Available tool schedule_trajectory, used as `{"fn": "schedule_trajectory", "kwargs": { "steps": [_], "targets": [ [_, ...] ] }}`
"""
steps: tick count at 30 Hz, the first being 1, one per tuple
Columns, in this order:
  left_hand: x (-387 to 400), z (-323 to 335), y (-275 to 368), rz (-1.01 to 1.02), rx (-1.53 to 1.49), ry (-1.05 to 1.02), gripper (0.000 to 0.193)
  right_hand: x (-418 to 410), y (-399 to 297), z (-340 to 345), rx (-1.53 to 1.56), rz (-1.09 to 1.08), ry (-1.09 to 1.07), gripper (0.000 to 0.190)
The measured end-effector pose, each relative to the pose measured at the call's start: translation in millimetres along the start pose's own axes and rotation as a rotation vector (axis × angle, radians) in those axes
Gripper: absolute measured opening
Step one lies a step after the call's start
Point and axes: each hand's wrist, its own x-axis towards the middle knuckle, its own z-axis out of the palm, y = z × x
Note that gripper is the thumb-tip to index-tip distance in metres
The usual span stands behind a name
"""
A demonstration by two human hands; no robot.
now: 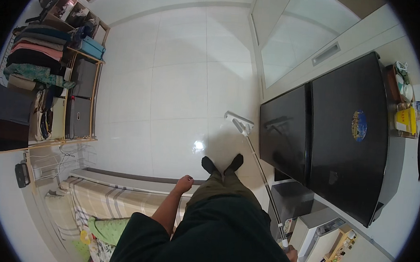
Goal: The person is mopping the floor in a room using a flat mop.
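My right hand is closed around the grip at the top of a long-handled floor cleaning tool, at the lower right. Its metal pole slants up and to the left, past my right foot. At the far end, the white flat head rests on the glossy tiled floor, close to the black refrigerator. My left hand hangs by my left side with the fingers curled in. Nothing shows in it, and it is near the bed's edge.
A wooden clothes rack with hanging clothes and grey storage boxes stands at the left. Behind my left arm lies a bed with a plaid sheet. A sliding glass door is at the upper right, and a white cabinet stands beside the pole.
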Motion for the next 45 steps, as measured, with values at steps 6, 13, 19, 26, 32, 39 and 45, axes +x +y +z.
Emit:
{"fn": "schedule_trajectory", "kwargs": {
  "steps": [6, 13, 19, 26, 32, 39, 45],
  "targets": [
    [14.5, -9.6, -12.4, 0.007, -0.059, 0.016, 0.036, 30.0, -78.7, -70.5, 0.674, 0.276, -0.63, 0.018],
    [-17.1, -38.7, -14.4, -0.065, -0.183, 0.064, 0.034, 189.1, -227.3, -83.6, 1.085, -0.06, -0.9, 0.019],
    [-49.0, -81.9, -8.1, -0.125, -0.275, 0.221, 0.031, 359.0, -403.5, -35.9, 1.668, -0.294, -1.455, 0.005],
    [-91.5, -75.9, -24.5, -0.172, -0.297, 0.274, 0.031, 478.4, -578.0, -58.5, 1.876, -0.3, -1.536, 0.007],
    [-83.0, -51.4, 14.7, -0.174, -0.261, 0.189, 0.037, 567.6, -587.5, -88.5, 1.85, -0.187, -1.529, 0.016],
    [-74.6, -63.0, 33.6, -0.165, -0.195, 0.189, 0.035, 559.6, -548.1, -70.0, 1.112, -0.198, -0.383, 0.036],
    [-55.1, -78.7, 30.9, -0.109, -0.064, 0.184, 0.039, 549.0, -459.2, -0.9, 0.421, -0.396, -0.11, 0.053]
  ]
}}
